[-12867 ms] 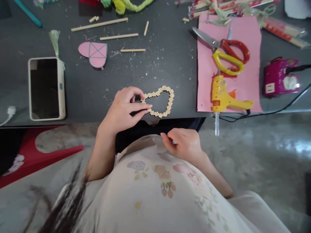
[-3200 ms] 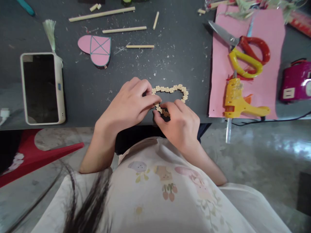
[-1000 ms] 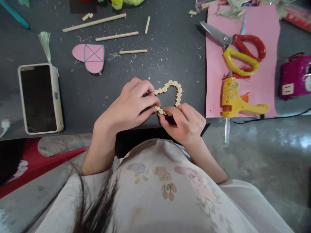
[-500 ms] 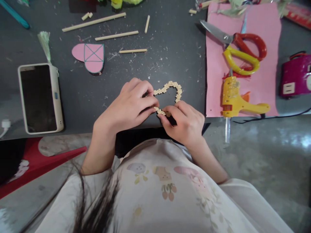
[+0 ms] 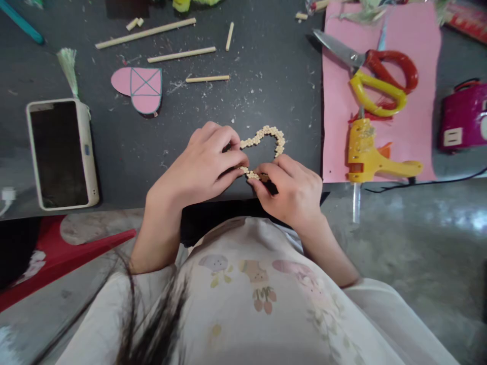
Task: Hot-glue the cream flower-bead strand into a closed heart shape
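At the middle of the frame we see our left hand (image 5: 201,165) pinching the left part of a pale beaded chain (image 5: 281,139), while our right hand (image 5: 292,190) nips its near strand between thumb and forefinger. The chain's far side curves on the dark table (image 5: 213,109) above the right hand. At right we have scissors (image 5: 356,62) and a yellow glue gun (image 5: 361,149); at left, a smartphone (image 5: 61,154) below a pink heart cutout (image 5: 146,81).

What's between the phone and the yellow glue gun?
Head view, left to right: dark tabletop, left hand, the pale knobbly strip both hands hold, right hand, pink paper.
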A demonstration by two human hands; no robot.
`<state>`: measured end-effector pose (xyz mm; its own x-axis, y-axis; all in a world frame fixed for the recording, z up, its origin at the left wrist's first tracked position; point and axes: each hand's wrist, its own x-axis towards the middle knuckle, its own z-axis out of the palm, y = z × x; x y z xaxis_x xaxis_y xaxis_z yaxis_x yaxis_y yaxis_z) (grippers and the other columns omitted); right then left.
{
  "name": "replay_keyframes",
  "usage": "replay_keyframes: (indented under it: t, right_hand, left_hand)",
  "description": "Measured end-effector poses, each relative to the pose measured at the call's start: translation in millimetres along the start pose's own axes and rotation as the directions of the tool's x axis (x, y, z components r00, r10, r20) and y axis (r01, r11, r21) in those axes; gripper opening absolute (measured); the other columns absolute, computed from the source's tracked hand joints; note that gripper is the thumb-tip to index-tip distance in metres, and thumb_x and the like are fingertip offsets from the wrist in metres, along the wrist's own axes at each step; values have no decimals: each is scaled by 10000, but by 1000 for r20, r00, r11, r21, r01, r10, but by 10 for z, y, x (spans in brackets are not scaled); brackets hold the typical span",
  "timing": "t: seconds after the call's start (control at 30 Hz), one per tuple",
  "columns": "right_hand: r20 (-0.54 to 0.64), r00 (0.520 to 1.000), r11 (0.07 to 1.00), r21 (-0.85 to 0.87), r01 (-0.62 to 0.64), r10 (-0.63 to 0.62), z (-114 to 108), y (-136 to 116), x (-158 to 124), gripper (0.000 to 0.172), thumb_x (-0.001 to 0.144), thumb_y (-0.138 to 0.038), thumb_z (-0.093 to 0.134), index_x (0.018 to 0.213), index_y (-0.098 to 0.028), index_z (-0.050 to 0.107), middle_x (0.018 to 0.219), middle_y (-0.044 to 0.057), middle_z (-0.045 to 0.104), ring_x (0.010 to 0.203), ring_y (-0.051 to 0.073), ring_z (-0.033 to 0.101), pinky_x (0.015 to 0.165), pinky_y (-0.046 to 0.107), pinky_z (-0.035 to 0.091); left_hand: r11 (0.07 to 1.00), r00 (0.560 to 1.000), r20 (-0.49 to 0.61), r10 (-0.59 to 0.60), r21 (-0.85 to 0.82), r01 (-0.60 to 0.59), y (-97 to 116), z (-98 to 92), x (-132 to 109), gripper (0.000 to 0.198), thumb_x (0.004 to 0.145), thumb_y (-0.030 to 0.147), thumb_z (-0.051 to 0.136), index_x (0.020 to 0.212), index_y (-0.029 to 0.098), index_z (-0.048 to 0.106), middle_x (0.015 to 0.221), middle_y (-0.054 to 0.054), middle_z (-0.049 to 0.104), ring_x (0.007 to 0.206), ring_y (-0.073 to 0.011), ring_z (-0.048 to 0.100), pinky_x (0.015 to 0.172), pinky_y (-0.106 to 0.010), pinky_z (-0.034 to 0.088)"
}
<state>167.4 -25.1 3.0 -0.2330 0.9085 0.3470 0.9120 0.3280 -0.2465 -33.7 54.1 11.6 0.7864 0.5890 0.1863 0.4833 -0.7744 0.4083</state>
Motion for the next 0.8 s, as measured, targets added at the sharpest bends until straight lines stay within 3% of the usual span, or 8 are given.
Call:
replay_keyframes:
  t: [0.57,0.8]
  right_hand:
    - [170,985,998,58,-24,14,-128,34,-3,211,935,-329,548,826,-199,675,763,23,627,699,159,558,604,306,354]
    - [150,989,999,45,-19,12,-114,34,7,207,931,-349,572,850,-198,689,780,20,642,698,156,572,602,305,360]
  left_hand:
    - [997,994,90,-69,-15,70,36,-55,9,252,1006,341,442,1009,245,675,1080,-81,555,1045,-267,503,927,-470,436]
    - [996,993,79,-85,9,85,31,-59,2,261,1008,362,441,1003,257,680,1076,-79,555,1058,-274,511,928,-474,433]
